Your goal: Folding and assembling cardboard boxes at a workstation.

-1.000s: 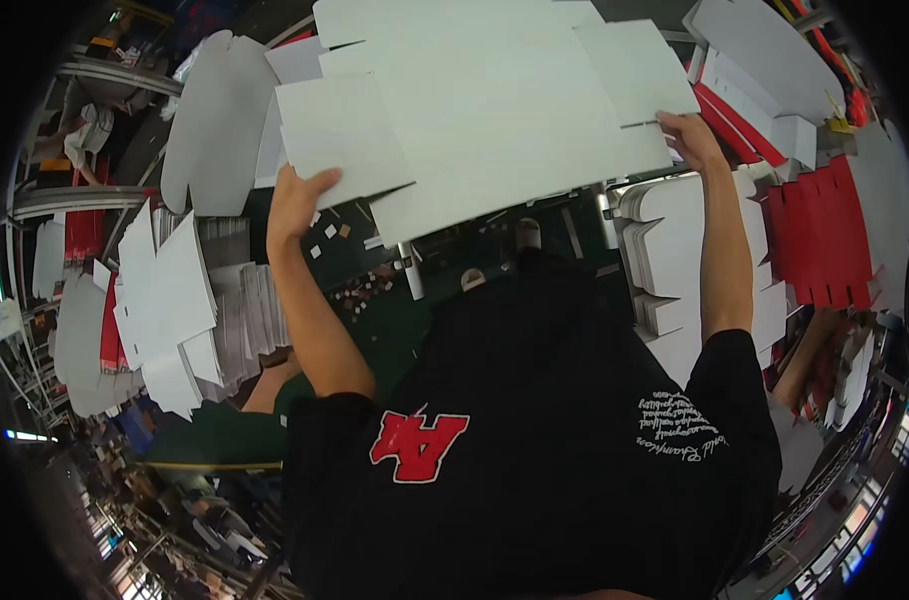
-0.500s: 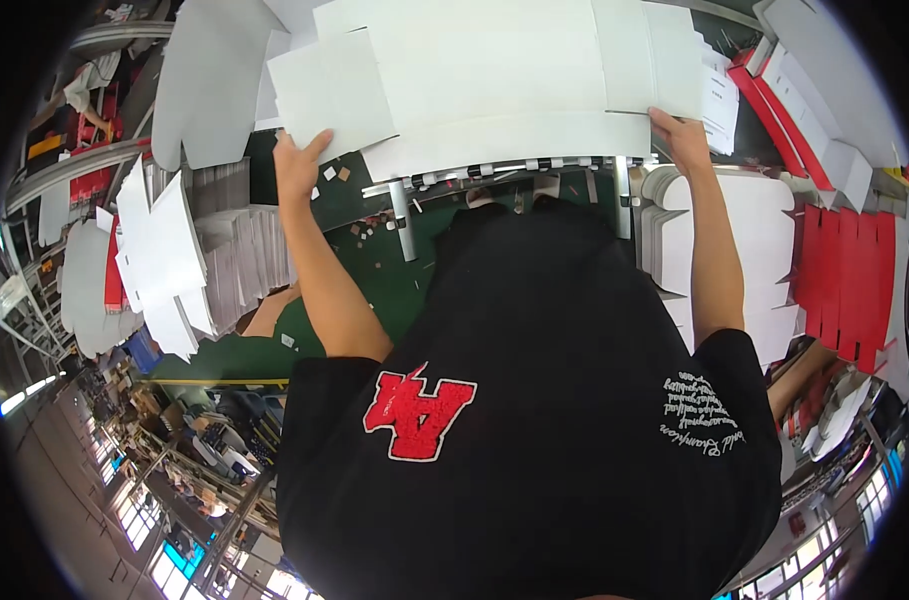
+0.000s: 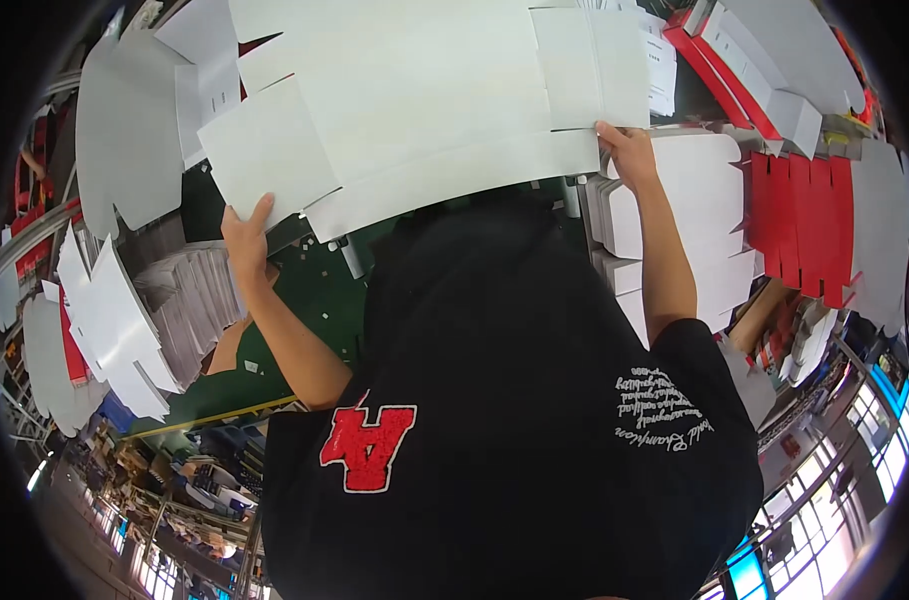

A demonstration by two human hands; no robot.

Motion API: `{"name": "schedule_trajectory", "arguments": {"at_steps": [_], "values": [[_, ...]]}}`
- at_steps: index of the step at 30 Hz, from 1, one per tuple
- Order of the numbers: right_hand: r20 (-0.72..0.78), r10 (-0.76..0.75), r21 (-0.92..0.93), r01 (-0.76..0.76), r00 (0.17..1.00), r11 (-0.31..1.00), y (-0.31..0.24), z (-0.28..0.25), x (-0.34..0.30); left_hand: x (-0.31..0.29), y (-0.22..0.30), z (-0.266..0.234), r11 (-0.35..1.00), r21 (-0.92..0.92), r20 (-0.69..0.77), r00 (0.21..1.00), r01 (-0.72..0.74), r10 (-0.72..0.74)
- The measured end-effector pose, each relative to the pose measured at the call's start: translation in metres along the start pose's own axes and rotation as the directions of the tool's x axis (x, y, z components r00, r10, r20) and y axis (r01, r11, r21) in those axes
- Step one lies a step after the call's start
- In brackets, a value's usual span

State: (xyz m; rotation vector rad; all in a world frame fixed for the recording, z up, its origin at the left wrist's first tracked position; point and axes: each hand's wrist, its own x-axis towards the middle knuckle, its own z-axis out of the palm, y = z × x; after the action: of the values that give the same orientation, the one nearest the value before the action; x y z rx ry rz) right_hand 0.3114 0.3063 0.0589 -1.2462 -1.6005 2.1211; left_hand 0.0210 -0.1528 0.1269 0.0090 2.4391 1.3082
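Observation:
A large white die-cut cardboard blank [image 3: 414, 100] lies spread out flat in front of me, with slotted flaps at both ends. My left hand [image 3: 246, 240] is closed on the corner of its left flap, thumb on top and fingers hidden beneath. At the right end, my right hand [image 3: 629, 155] pinches the near edge beside a slot, thumb uppermost. The blank's near edge reaches close to my body, its left end nearer to me than its right.
Stacked white blanks [image 3: 674, 210] stand right of me, with red slotted cardboard [image 3: 799, 220] beyond. Red-and-white folded boxes [image 3: 734, 80] lie at the far right. More white cardboard [image 3: 114, 320] and a grey stack [image 3: 199, 305] are on the left. Scraps dot the green floor [image 3: 299, 310].
The blank has come nearer to my body, its left end most, and now covers the roller bar seen before. Both hands keep their hold. The whole view has also turned slightly.

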Motion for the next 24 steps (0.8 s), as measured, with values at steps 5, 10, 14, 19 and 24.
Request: {"name": "schedule_trajectory", "arguments": {"at_steps": [5,10,14,19,24], "values": [[-0.060,0.059,-0.083,-0.064,0.996,0.995,0.009,0.003,0.004,0.007,-0.013,0.009,0.996,-0.088,-0.044,0.999,0.009,-0.013],[-0.603,-0.255,-0.434,-0.043,0.756,0.900,0.019,0.026,-0.011,-0.001,-0.018,0.032,0.740,0.655,-0.384,0.777,-0.151,0.498],[0.147,-0.802,-0.860,0.476,0.579,0.186,-0.040,0.109,-0.021,0.009,0.049,0.086,0.533,0.628,-0.158,0.578,-0.567,0.801],[0.468,-0.514,-0.862,0.499,0.718,-0.088,-0.020,0.192,0.028,0.030,0.039,0.176,0.456,0.650,0.169,0.700,-0.608,0.694],[0.484,-0.495,-0.861,0.495,0.722,-0.119,0.003,0.199,0.040,0.034,-0.001,0.186,0.518,0.609,0.137,0.723,-0.601,0.677]]}}
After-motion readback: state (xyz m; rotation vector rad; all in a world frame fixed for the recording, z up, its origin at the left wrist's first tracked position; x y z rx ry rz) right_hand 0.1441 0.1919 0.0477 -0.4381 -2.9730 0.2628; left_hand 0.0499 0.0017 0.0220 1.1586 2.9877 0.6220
